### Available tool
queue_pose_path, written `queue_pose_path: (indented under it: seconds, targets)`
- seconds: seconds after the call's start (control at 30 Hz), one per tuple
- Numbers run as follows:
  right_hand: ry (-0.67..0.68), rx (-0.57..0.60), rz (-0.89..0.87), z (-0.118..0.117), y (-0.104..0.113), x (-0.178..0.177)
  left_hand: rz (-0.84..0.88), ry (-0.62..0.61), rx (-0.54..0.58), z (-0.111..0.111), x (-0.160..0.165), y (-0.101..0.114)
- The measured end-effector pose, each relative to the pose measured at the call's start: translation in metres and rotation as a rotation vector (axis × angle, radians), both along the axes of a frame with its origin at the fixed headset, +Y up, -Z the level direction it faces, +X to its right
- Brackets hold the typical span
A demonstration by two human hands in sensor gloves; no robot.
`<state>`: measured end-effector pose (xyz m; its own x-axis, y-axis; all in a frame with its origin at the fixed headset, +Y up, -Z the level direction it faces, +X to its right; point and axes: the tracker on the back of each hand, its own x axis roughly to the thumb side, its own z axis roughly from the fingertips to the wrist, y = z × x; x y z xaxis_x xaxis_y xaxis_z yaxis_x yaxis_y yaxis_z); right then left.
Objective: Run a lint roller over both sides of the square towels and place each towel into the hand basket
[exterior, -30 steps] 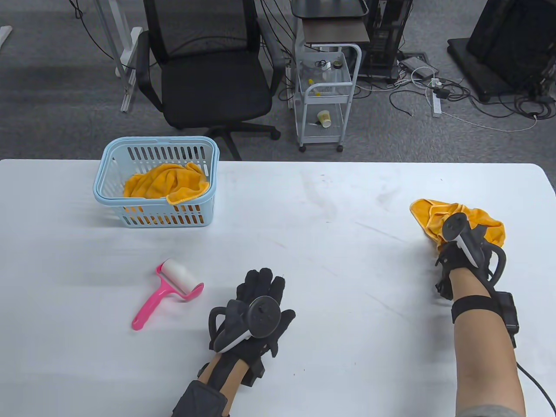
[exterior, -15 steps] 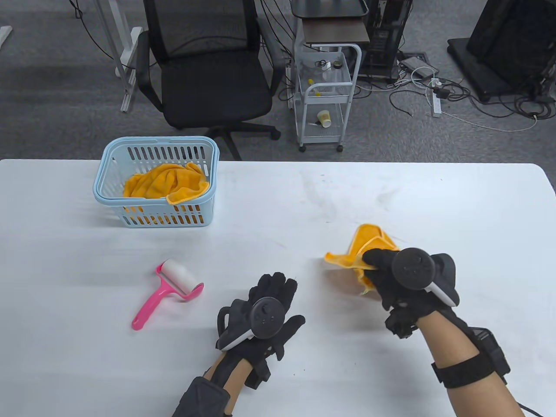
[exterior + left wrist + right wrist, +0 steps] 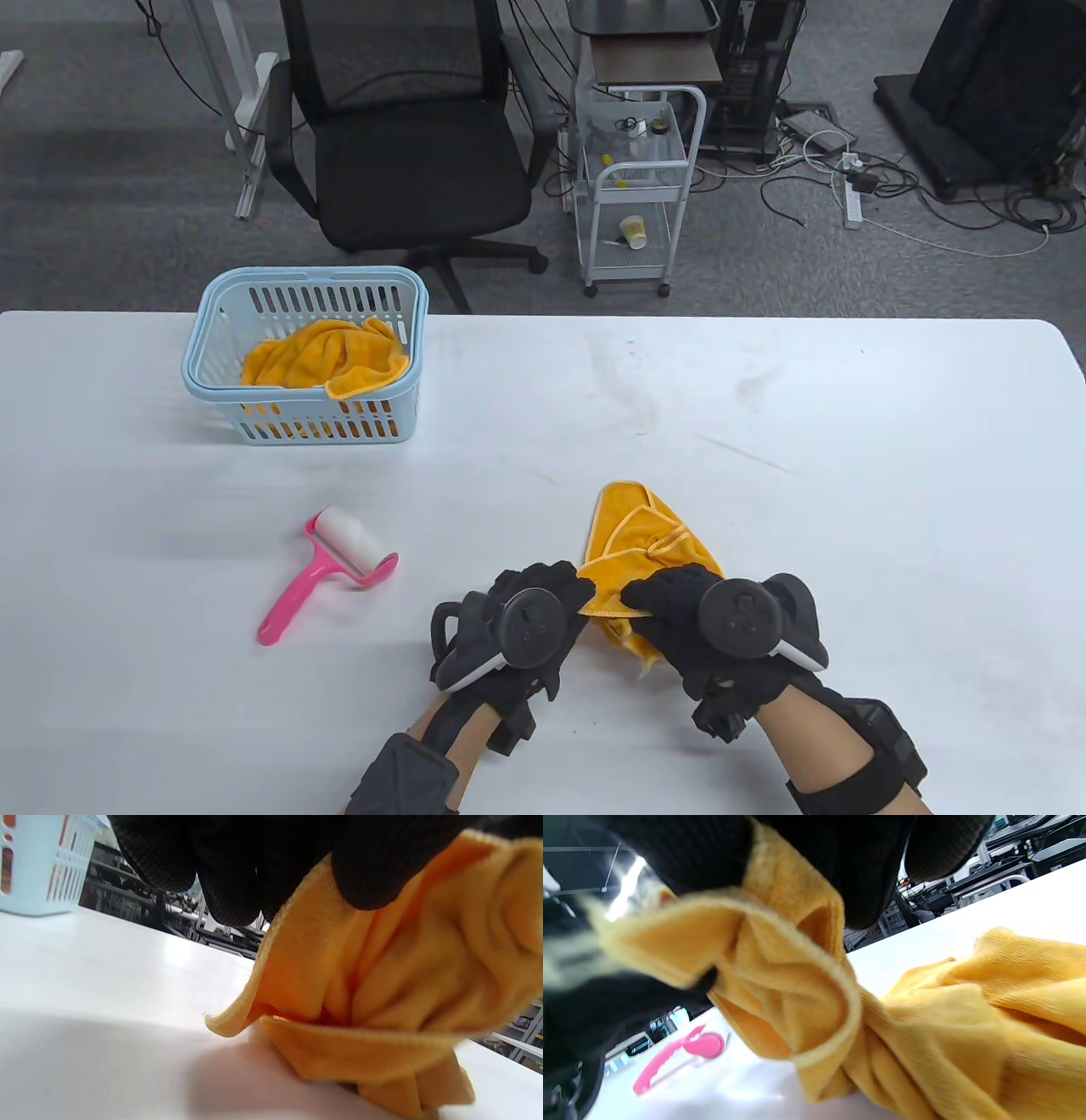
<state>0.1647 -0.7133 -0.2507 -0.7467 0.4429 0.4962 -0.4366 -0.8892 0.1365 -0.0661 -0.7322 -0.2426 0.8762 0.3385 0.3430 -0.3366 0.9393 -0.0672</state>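
Observation:
A crumpled orange towel (image 3: 640,543) lies near the table's front middle. My right hand (image 3: 670,598) pinches its near edge, and my left hand (image 3: 551,586) grips the same edge just to the left. The left wrist view has my black fingers (image 3: 360,878) curled over the orange towel (image 3: 403,984). Bunched folds of the towel (image 3: 797,984) fill the right wrist view under my fingers (image 3: 691,853). A pink lint roller (image 3: 327,569) with a white roll lies to the left of my hands, also visible as the lint roller (image 3: 678,1054) in the right wrist view. A light blue basket (image 3: 221,386) at the back left holds another orange towel (image 3: 327,361).
The white table (image 3: 848,424) stretches to the right of the towel. Beyond the far edge stand a black office chair (image 3: 407,161) and a small white cart (image 3: 636,187). Cables lie on the floor at the back right.
My right hand carried the towel from the right side of the table to the front middle. My left hand shifted slightly right and took hold of the towel's edge.

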Motion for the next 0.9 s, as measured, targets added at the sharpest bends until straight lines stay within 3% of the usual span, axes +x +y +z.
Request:
queue_pose_path:
  seconds: [0.37,0.6,0.9]
  targets:
    - [0.025,0.001,-0.052,0.003,-0.001,0.004,-0.073,-0.015,0.122,0.012,0.003,0.017]
    - [0.028,0.075,-0.187,0.01,0.012,0.008,-0.124,-0.01,0.167,0.013,0.001,0.019]
    - [-0.009,0.122,-0.065,0.008,0.012,0.012,-0.06,0.02,0.225,0.016,-0.012,0.03]
